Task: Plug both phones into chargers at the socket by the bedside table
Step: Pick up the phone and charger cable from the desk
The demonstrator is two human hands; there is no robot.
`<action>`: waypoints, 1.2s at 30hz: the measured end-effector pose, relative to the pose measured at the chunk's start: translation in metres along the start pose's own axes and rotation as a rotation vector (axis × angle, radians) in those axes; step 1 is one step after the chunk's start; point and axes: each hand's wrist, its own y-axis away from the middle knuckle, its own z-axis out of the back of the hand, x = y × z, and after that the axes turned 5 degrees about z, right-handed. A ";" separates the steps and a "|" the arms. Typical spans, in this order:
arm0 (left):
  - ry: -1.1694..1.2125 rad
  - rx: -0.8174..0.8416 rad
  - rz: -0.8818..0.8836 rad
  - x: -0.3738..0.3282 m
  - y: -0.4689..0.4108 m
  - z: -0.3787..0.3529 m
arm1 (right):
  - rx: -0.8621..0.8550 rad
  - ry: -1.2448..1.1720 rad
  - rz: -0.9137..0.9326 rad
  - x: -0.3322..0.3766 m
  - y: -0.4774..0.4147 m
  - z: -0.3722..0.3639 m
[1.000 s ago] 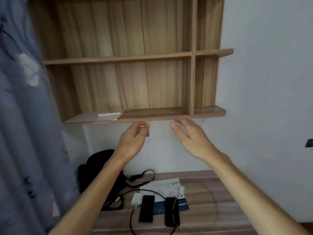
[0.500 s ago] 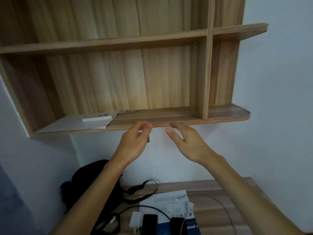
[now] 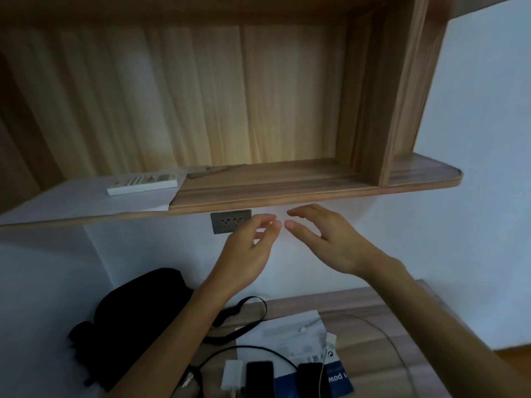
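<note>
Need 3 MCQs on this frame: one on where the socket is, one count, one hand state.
1. Relative to the shelf, the socket sits: A on it; B above it; C under it.
2. Phones on the table: A one; B two; C three.
3. The left hand and right hand: A both empty; B both hold plugs; C both hold phones.
Key: C, it is mounted just below the shelf edge; B, two dark slabs lie side by side; A, fingers are spread with nothing in them.
</note>
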 end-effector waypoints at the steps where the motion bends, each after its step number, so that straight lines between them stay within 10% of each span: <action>1: 0.002 0.005 0.013 0.005 -0.002 0.001 | 0.008 0.003 -0.007 -0.002 -0.001 -0.004; 36: -0.124 0.235 0.720 0.231 0.050 -0.108 | 0.457 -0.185 -0.442 -0.158 0.109 -0.187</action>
